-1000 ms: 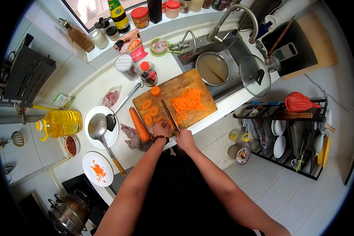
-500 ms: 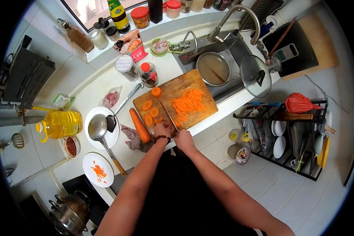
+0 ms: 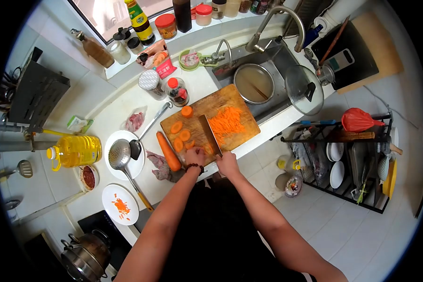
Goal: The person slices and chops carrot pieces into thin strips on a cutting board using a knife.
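The wooden cutting board [image 3: 239, 96] lies on the counter. My right hand [image 3: 228, 164] is closed round the handle of a cleaver [image 3: 210, 133], whose blade leans over the board beside a heap of carrot shreds [image 3: 228, 123]. On the board's near edge my left hand [image 3: 194, 155] has its fingers curled down over carrot slices, which it mostly hides. Several loose carrot slices [image 3: 176, 127] and a carrot stub [image 3: 187, 112] lie farther up the board. A whole carrot [image 3: 168, 151] rests along the board's left edge, next to a crumpled greyish cloth [image 3: 159, 167].
A skimmer [image 3: 120, 154] and a ladle lie across a white plate [image 3: 109, 138]. Another plate [image 3: 109, 207] holds carrot bits. An oil jug [image 3: 80, 151] stands at left. Right of the board is the sink [image 3: 279, 70] with a pot [image 3: 242, 75] and a glass lid [image 3: 303, 101].
The cleaver has shifted slightly right and tilted, so more of its blade face shows. My right hand moved a little right with it. My left hand stays nearly in place.
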Demonstrator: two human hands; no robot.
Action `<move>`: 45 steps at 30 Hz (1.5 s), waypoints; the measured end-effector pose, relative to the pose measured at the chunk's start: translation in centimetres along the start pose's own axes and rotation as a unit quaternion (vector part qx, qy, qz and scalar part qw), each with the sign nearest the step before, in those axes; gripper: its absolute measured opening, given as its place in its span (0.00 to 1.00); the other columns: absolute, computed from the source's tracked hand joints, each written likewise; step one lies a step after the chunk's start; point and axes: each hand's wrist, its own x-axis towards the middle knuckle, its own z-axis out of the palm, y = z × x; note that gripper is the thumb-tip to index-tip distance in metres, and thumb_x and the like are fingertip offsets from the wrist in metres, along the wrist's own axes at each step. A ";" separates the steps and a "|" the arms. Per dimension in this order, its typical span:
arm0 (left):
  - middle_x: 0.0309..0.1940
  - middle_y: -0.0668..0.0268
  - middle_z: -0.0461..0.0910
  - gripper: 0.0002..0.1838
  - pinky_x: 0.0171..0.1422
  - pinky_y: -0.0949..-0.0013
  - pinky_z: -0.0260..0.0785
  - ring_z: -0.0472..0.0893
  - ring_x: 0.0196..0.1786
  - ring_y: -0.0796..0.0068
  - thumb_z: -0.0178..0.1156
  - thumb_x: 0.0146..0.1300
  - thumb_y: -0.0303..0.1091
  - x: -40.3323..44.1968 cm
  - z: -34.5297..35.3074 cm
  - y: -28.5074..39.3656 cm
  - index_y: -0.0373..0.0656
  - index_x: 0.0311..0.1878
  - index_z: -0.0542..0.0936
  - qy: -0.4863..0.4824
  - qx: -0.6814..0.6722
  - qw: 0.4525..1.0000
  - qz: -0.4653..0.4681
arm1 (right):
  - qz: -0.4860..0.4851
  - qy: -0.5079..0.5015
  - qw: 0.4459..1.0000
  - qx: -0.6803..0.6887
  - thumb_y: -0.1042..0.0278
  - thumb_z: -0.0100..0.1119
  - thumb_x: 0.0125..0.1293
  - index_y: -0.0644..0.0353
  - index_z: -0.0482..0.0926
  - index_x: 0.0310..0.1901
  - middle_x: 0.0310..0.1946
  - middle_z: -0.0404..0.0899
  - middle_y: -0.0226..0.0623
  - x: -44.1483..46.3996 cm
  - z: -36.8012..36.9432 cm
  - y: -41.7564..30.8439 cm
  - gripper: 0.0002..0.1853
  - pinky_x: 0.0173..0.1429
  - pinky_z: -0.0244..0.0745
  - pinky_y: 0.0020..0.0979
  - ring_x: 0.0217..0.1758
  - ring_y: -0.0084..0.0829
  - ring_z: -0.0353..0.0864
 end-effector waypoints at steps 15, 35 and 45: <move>0.33 0.58 0.86 0.06 0.24 0.65 0.77 0.84 0.25 0.68 0.62 0.71 0.26 -1.6 -4.3 5.0 0.35 0.46 0.84 -0.074 -0.067 0.990 -0.104 | -0.056 -0.091 0.994 0.005 0.64 0.61 0.68 0.72 0.84 0.37 0.36 0.82 0.65 -1.7 -5.4 2.2 0.14 0.52 0.78 0.53 0.44 0.62 0.83; 0.32 0.62 0.85 0.05 0.24 0.69 0.78 0.85 0.25 0.73 0.59 0.73 0.27 -5.5 -7.7 1.1 0.37 0.45 0.81 0.036 -0.116 0.987 -0.101 | -0.171 -0.159 0.964 -0.125 0.66 0.61 0.65 0.73 0.85 0.37 0.37 0.83 0.66 8.1 -7.3 5.7 0.14 0.53 0.79 0.52 0.45 0.62 0.84; 0.32 0.65 0.83 0.06 0.25 0.71 0.76 0.84 0.27 0.76 0.58 0.74 0.29 -4.9 -4.8 2.8 0.39 0.49 0.80 0.031 -0.167 0.981 -0.099 | -0.237 -0.129 0.962 -0.049 0.66 0.60 0.66 0.74 0.84 0.41 0.36 0.83 0.65 6.2 -6.7 5.6 0.15 0.51 0.78 0.52 0.45 0.61 0.84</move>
